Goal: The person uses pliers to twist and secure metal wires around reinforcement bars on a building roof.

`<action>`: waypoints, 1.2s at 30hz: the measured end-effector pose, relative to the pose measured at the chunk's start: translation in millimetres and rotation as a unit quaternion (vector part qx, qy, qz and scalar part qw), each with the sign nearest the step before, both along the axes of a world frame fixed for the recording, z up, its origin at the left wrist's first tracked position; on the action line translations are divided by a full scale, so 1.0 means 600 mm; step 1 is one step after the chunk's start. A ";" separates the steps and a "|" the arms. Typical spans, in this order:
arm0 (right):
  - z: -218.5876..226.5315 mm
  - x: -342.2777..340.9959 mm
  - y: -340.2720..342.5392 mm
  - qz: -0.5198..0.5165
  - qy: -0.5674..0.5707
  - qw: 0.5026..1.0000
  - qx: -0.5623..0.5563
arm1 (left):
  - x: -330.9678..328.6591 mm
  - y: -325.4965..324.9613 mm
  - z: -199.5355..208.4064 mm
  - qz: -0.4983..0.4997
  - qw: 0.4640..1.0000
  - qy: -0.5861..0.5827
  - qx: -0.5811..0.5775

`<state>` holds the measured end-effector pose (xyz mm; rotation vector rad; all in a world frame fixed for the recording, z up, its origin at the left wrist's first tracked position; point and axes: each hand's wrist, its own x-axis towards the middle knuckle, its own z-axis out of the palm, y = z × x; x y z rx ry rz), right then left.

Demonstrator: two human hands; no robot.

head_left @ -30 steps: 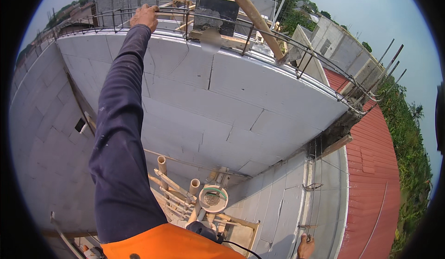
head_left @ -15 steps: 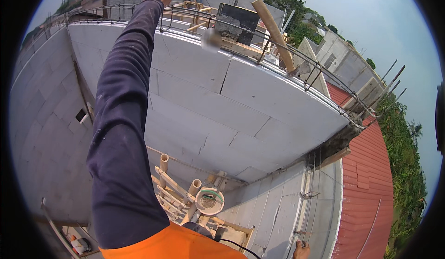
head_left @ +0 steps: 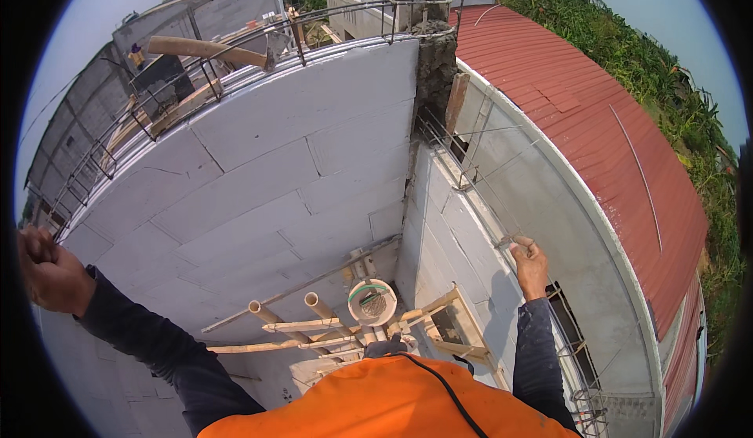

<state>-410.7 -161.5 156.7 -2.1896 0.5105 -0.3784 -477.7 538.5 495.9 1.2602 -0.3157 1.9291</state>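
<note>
My left hand (head_left: 49, 272) is stretched out to the far left, fingers curled at the steel rebar cage (head_left: 86, 173) on top of the white block wall (head_left: 259, 179); the picture's dark rim hides what the fingers close on. My right hand (head_left: 530, 265) reaches forward on the right and pinches a thin steel bar (head_left: 502, 242) of the rebar running along the top of the side wall (head_left: 451, 226). Dark sleeves cover both forearms, and an orange vest (head_left: 392, 403) fills the lower edge.
Far below stand bamboo scaffold poles (head_left: 290, 328), wooden braces (head_left: 455, 320) and a white bucket (head_left: 372, 301). A concrete column (head_left: 436, 65) rises at the wall corner. A red metal roof (head_left: 596, 140) lies right, with green bushes (head_left: 667, 69) beyond. A thick pole (head_left: 205, 49) rests on the far formwork.
The view has swung right, from the long wall to the corner and red roof. My left arm, raised to the wall's top rail before, now sits at the far left. My right hand has come into view.
</note>
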 end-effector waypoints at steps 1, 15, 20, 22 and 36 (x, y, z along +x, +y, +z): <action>0.031 -0.006 0.038 0.033 -0.029 0.996 0.077 | -0.004 -0.059 -0.021 -0.054 0.998 0.023 0.009; 0.183 -0.266 0.119 0.092 -0.173 0.979 0.052 | 0.118 -0.696 -0.305 -0.571 0.691 0.305 0.322; 0.201 -0.418 0.074 -0.038 -0.006 0.982 0.183 | 0.157 -0.748 -0.292 -0.517 0.608 0.210 0.565; 0.195 -0.455 0.070 -0.054 -0.069 0.988 0.131 | 0.157 -0.796 -0.281 -0.491 0.586 0.167 0.623; 0.207 -0.909 -0.049 -0.524 -0.323 0.783 0.093 | -0.181 -0.995 -0.150 -0.909 0.154 0.088 0.377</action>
